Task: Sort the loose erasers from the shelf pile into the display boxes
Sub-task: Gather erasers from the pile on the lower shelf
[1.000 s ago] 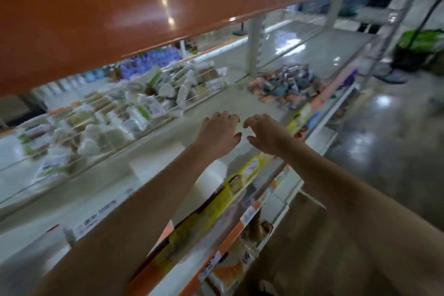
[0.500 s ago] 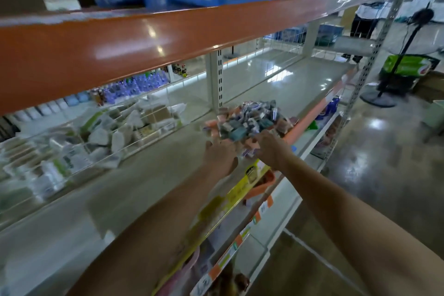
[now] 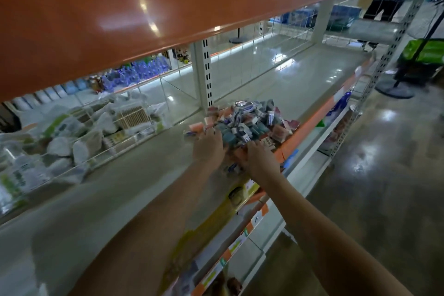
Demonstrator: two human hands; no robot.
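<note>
A heap of small wrapped erasers, blue, grey, orange and pink, lies on the pale middle shelf near its front edge. My left hand rests palm down on the near left side of the heap. My right hand lies palm down on its near right side, by the orange shelf lip. Both hands touch the erasers, and their fingers are partly buried, so any grip is hidden. No display box shows in this view.
An orange shelf beam hangs low overhead. White packaged goods sit behind a wire divider at the left. A slotted upright post stands behind the heap. Lower shelves with price tags and a glossy floor lie to the right. A person stands far back right.
Both hands have travelled right along the shelf from a bare stretch to the eraser heap and now rest on its near side. The view has followed them.
</note>
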